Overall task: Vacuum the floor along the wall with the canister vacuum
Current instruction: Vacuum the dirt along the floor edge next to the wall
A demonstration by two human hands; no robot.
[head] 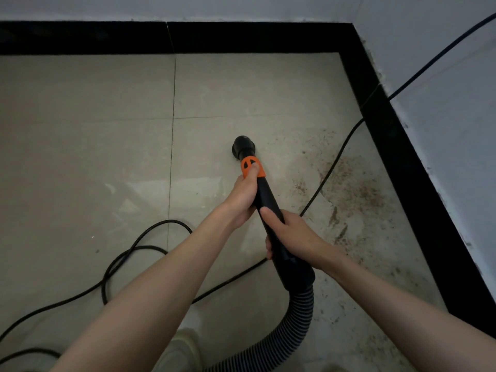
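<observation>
Beige floor tiles (94,157) meet a black skirting board (397,135) below white walls. Gripped by the left hand (243,196) near its orange collar (252,167) and by the right hand (291,233) lower down, both arms outstretched, a black vacuum wand (268,200) is angled downward, its round nozzle (243,146) set on the tiles beside scattered brown dirt (357,189). A ribbed hose (298,318) trails back; a black power cord (128,253) is looped across the floor.

We see a matt black plastic wand (268,200) w/ orange plastic collar (252,167), ribbed hose (298,318), smooth semi-gloss floor tiles (80,130), glossy black skirting (80,37).
</observation>
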